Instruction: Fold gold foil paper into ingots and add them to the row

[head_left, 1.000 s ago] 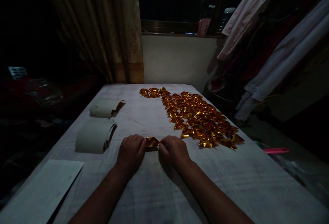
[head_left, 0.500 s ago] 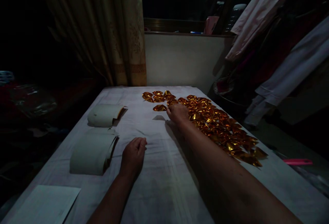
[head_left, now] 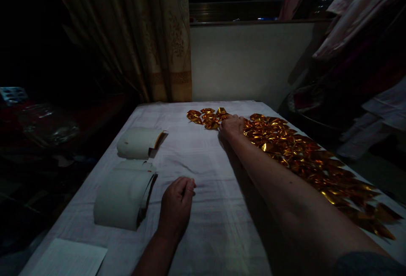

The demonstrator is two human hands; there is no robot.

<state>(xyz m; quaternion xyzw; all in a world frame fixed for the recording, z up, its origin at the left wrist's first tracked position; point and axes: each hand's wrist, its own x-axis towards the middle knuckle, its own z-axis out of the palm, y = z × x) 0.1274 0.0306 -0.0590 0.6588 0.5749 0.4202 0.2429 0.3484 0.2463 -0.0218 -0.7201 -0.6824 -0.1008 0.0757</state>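
Note:
My right hand (head_left: 232,126) reaches to the far part of the bed-like white-covered surface (head_left: 218,208). Its fingers are curled at the edge of a folded gold foil piece (head_left: 211,125); the fingertips are partly hidden. Several more shiny folded pieces lie in a small group (head_left: 194,114) just beyond and left of it. A dense heap of gold foil pieces (head_left: 294,157) spreads along the right side, beside and under my right forearm. My left hand (head_left: 178,202) rests on the cloth in a loose fist, thumb against the bent index finger, nothing showing in it.
Two curved stacks of greyish paper (head_left: 122,195) (head_left: 139,142) lie on the left. A flat pale sheet (head_left: 68,259) sits at the near left corner. A curtain (head_left: 158,39) and a low wall (head_left: 241,60) stand behind; clothes (head_left: 358,18) hang at the right.
The view has shifted, so things appear further right. The separate gold piece by my right hand now sits against the small far group. My left hand stays in a fist on the cloth.

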